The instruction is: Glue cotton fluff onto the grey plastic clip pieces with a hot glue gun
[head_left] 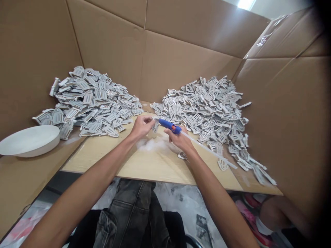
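Observation:
My right hand [178, 137] is wrapped round a blue glue gun [167, 124], with a long clear glue stick [209, 150] trailing from its back to the lower right. The gun's tip points left, at a small grey-white flat piece [155, 126] pinched between the thumb and fingers of my left hand [142, 126]. Whether the tip touches the piece cannot be made out. Below both hands, a wispy white tuft [155, 144] lies on the pale board [103, 155]. One loose piece [182, 156] rests beside my right wrist.
Large heaps of similar pieces stand at the left [95, 100] and right [204, 106]. A white bowl [31, 139] sits far left. Cardboard walls [181, 62] surround the board. Another person's leg [274, 213] shows at the lower right.

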The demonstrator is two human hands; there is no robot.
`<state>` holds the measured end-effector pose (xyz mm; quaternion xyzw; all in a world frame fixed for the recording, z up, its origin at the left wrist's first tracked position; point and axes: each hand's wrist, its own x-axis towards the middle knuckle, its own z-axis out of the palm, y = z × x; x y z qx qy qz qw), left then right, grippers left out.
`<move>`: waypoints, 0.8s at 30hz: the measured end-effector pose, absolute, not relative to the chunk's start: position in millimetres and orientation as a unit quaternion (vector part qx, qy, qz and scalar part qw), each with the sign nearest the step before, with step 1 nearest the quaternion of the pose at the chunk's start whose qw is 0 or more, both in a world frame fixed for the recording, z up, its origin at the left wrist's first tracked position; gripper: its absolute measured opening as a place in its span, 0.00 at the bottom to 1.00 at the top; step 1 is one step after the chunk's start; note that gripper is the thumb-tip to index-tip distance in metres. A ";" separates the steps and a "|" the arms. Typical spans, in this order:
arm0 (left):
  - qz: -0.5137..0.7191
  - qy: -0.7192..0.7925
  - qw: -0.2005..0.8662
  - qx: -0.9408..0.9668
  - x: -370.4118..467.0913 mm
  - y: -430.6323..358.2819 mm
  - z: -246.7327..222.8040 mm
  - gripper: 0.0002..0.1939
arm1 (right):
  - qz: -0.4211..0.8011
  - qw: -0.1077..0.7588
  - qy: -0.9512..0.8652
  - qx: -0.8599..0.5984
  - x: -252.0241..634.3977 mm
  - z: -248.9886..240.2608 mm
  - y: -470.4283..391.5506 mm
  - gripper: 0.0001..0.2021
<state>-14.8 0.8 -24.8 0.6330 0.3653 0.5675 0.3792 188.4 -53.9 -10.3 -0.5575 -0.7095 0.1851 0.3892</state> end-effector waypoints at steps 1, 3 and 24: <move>0.568 0.367 0.373 0.636 -15.0 1.1 -25.5 0.12 | 0.179 0.389 -0.710 -0.559 188.1 -10.9 -54.0 0.22; 0.567 0.372 0.363 0.640 -15.6 2.0 -27.2 0.12 | 0.167 0.387 -0.712 -0.562 187.3 -12.1 -53.8 0.22; 0.594 0.512 0.420 0.456 -50.6 26.7 -27.7 0.10 | 0.045 0.527 -0.620 -0.580 196.0 -9.7 -49.0 0.24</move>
